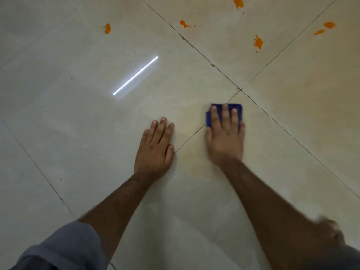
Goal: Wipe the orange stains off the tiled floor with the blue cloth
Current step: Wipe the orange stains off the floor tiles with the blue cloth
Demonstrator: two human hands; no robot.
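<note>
The right hand (225,137) presses the blue cloth (238,109) flat on the tiled floor (194,191), fingers straight; the left hand (155,147) braces, fingers straight and together. 5 orange stains (258,42) lie well ahead (untouched), so slide forward with steady pressure.

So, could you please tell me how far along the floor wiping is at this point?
Done: the tiles around the hands show no orange. In hand: the right hand presses the blue cloth flat on the tiled floor, left hand resting beside it. Left: five orange stains farther ahead.
</note>
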